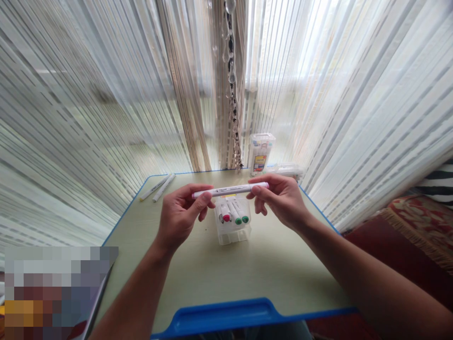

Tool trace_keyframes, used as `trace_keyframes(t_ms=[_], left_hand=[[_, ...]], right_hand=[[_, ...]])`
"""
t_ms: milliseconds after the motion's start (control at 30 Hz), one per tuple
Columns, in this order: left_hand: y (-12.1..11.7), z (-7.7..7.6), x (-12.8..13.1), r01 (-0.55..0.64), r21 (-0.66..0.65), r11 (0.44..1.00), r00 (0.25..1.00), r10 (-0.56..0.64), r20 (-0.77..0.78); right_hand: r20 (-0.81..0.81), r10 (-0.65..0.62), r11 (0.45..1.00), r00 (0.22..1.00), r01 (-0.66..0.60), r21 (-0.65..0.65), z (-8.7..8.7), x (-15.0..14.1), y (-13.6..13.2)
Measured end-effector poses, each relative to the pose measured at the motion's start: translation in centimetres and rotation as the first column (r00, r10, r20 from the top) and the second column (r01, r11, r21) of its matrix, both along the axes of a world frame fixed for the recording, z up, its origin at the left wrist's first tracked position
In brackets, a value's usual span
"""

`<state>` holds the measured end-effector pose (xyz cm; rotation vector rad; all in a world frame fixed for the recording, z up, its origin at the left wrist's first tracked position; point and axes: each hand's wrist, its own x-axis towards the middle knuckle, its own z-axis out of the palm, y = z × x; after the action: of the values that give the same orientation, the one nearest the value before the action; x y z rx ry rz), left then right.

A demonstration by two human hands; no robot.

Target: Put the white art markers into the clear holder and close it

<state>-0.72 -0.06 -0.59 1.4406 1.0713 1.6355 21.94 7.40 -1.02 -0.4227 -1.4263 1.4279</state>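
Observation:
A white marker [231,190] with pinkish ends is held level above the table, with dark print along its barrel. My left hand [182,208] pinches its left end between thumb and fingers. At the other end, my right hand [281,198] grips it the same way, closed on the cap. Below the marker, a clear plastic case [233,236] lies on the table. Inside it are several white markers [233,210] with red and green ends showing; their far ends are partly hidden behind the held marker.
Two white markers [158,188] lie at the table's back left. A clear labelled case [261,156] stands upright at the back right, beside another clear case [286,170] lying flat. The pale table [283,278] has a blue edge. String curtains [106,94] hang behind it.

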Motion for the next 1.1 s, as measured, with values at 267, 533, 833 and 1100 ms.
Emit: trace_keyframes(t_ms=[267, 533, 833, 1100], left_hand=[[-0.16, 0.58, 0.40, -0.092, -0.022, 0.996, 0.990, 0.089, -0.106], [0.01, 0.09, -0.10, 0.044, -0.022, 0.999, 0.993, -0.042, 0.109], [0.07, 0.24, -0.10, 0.061, -0.035, 0.998, 0.981, -0.053, 0.188], [-0.06, 0.54, 0.54, -0.056, -0.039, 0.998, 0.998, 0.057, 0.016]], right_hand=[[0.052, -0.042, 0.999, 0.998, 0.044, -0.028, 0.17, -0.44, -0.25], [-0.010, 0.041, 0.995, 0.999, -0.042, -0.096, 0.29, 0.09, -0.01], [-0.015, 0.047, 0.991, 0.999, -0.048, -0.122, 0.58, 0.14, 0.00], [0.021, -0.011, 1.000, 1.000, 0.011, -0.027, 0.23, -0.05, 0.23]])
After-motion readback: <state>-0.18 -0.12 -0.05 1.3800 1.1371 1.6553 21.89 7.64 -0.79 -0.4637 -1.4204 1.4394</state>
